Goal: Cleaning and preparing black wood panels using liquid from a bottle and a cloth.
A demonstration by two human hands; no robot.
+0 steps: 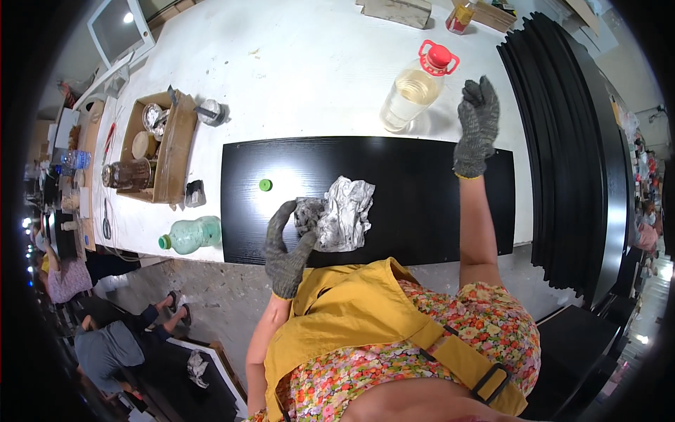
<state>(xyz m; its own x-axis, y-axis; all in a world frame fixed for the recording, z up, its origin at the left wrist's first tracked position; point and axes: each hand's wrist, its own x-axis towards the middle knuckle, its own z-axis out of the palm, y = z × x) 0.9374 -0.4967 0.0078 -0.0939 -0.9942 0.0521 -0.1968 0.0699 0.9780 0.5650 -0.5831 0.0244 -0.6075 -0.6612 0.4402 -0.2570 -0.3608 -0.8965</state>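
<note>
Both my hands wear grey knitted gloves. My left hand (288,247) curls its fingers and thumb round the left edge of a crumpled, grey-stained white rag (346,216), which rests on a glossy black board (422,204). Above the board's right part, my right hand (478,126) is open with its fingers stretched out, holding nothing. It is nearest to a large clear bottle (411,95) with a red cap and handle, partly filled with pale liquid, standing just beyond the board. A small green cap (265,185) lies on the board, left of the rag.
To the left are a cardboard box (172,151) with jars and cans, a small grey-topped container (211,112) and a green bottle (195,235) on its side. Stacked black boards (562,141) stand along the right. Other people (109,352) are at the lower left.
</note>
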